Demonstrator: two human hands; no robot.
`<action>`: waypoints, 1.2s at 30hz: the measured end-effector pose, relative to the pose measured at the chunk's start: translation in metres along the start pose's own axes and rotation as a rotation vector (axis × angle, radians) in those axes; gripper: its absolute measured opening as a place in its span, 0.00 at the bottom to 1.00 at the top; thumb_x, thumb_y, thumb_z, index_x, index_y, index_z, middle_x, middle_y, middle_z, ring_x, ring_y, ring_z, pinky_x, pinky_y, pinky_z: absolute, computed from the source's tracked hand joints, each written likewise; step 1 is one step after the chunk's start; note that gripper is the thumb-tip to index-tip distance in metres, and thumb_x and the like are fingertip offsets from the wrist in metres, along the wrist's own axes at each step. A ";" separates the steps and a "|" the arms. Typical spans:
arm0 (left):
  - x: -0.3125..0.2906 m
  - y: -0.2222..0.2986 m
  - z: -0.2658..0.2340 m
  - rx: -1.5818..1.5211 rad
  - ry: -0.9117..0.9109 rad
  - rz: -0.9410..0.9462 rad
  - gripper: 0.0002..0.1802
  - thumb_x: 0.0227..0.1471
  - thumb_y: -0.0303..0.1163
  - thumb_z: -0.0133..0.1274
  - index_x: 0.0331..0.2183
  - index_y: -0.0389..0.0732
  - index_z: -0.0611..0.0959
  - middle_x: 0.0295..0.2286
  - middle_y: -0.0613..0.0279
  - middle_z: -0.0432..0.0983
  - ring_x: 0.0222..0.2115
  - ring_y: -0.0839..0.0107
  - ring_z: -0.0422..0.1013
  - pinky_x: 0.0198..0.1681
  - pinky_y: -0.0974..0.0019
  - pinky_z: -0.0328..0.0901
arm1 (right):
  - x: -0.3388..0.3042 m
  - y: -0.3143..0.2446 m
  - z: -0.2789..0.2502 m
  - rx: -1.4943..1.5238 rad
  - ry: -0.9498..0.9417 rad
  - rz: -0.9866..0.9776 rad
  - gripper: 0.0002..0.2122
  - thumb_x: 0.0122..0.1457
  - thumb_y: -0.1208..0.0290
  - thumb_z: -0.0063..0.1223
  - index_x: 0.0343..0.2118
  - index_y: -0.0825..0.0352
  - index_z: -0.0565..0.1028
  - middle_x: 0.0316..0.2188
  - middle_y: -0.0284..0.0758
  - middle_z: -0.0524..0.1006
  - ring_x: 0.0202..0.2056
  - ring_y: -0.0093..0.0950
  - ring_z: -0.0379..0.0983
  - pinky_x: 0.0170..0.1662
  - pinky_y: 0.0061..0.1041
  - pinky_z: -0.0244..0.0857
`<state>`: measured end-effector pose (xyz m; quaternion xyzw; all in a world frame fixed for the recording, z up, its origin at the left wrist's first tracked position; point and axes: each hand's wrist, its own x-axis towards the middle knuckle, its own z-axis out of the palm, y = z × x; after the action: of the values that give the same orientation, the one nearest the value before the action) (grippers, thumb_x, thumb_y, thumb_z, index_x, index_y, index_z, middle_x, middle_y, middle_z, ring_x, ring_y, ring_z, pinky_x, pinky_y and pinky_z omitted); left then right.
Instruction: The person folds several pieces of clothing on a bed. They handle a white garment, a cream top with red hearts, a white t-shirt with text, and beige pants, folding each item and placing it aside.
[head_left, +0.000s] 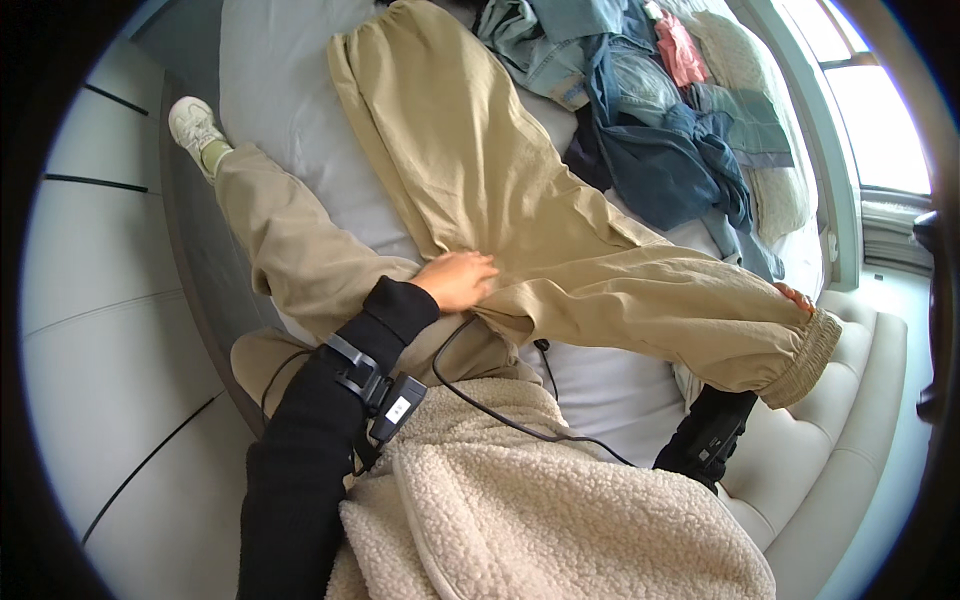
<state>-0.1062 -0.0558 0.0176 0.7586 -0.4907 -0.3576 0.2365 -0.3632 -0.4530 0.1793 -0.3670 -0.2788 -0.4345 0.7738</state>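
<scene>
A pair of tan trousers (480, 150) is spread over the bed and reaches across my lap. Its gathered elastic end (806, 360) is at the right. My left hand (459, 281) rests on the folds near the middle, fingers stretched out to the right and slightly blurred at the tips. At the right end, the fingers of my right hand (797, 297) curl over the far edge of the trousers near the elastic. The fabric hides the rest of that hand, and its black sleeve comes out from underneath.
Blue denim clothes (660, 160) lie heaped at the back right, with a pink piece (680, 48) and a pale pillow (782, 200) beside them. A padded headboard (810, 440) borders the right. A black cable (500, 415) crosses my fleece (540, 490). White cabinet fronts (110, 330) stand left.
</scene>
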 end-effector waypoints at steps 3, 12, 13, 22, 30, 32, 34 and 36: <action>0.005 -0.016 -0.023 -0.008 0.403 -0.050 0.15 0.51 0.26 0.48 0.42 0.40 0.81 0.47 0.57 0.73 0.50 0.57 0.67 0.56 0.58 0.60 | 0.017 0.018 -0.004 0.039 -0.032 0.035 0.18 0.63 0.63 0.48 0.51 0.69 0.68 0.50 0.41 0.70 0.55 0.33 0.64 0.63 0.39 0.47; 0.005 -0.040 -0.055 0.608 0.685 0.054 0.06 0.48 0.28 0.51 0.26 0.44 0.83 0.37 0.65 0.76 0.50 0.65 0.67 0.60 0.53 0.55 | 0.035 0.035 0.021 -0.013 -0.032 0.058 0.17 0.64 0.63 0.46 0.50 0.69 0.68 0.47 0.39 0.72 0.52 0.32 0.66 0.60 0.36 0.52; 0.001 -0.040 -0.055 0.580 0.659 0.078 0.07 0.46 0.28 0.51 0.22 0.45 0.84 0.35 0.65 0.77 0.50 0.65 0.67 0.62 0.51 0.53 | 0.031 0.030 0.027 -0.026 0.007 0.043 0.17 0.64 0.63 0.46 0.50 0.68 0.69 0.47 0.38 0.73 0.52 0.32 0.67 0.59 0.35 0.52; -0.004 -0.007 -0.033 0.291 0.584 0.257 0.17 0.48 0.22 0.48 0.41 0.43 0.82 0.46 0.57 0.74 0.56 0.61 0.63 0.63 0.47 0.50 | 0.050 0.047 0.041 0.019 -0.129 0.028 0.15 0.65 0.65 0.45 0.51 0.66 0.69 0.51 0.37 0.71 0.51 0.30 0.68 0.59 0.34 0.55; 0.002 -0.016 0.012 -0.300 -0.107 0.090 0.23 0.50 0.29 0.52 0.50 0.44 0.76 0.45 0.46 0.74 0.45 0.48 0.70 0.49 0.55 0.65 | 0.155 0.212 0.049 -1.085 -0.456 0.132 0.15 0.64 0.67 0.45 0.52 0.66 0.70 0.50 0.35 0.73 0.50 0.29 0.69 0.56 0.32 0.60; 0.006 -0.029 0.018 -0.364 -0.048 0.042 0.20 0.52 0.33 0.49 0.48 0.42 0.77 0.47 0.47 0.73 0.48 0.51 0.69 0.51 0.58 0.64 | 0.179 0.287 0.037 -1.499 -0.735 0.022 0.15 0.64 0.67 0.45 0.51 0.66 0.70 0.49 0.35 0.73 0.49 0.28 0.70 0.55 0.32 0.62; 0.010 -0.035 0.022 -0.352 0.053 0.063 0.21 0.53 0.36 0.48 0.48 0.39 0.77 0.50 0.47 0.71 0.51 0.53 0.68 0.53 0.59 0.63 | 0.190 0.365 0.025 -1.490 -0.704 0.200 0.15 0.63 0.67 0.45 0.51 0.66 0.70 0.48 0.35 0.73 0.49 0.28 0.70 0.54 0.31 0.63; 0.012 -0.034 0.023 -0.263 0.212 0.077 0.21 0.54 0.34 0.47 0.49 0.34 0.76 0.48 0.47 0.73 0.50 0.55 0.69 0.52 0.61 0.63 | 0.177 0.431 0.010 -1.389 -0.519 0.605 0.17 0.62 0.68 0.45 0.53 0.65 0.69 0.46 0.33 0.74 0.45 0.29 0.72 0.49 0.31 0.67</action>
<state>-0.1015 -0.0529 -0.0247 0.7353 -0.4405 -0.3272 0.3977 0.0959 -0.3757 0.1777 -0.9141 -0.0041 -0.1807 0.3631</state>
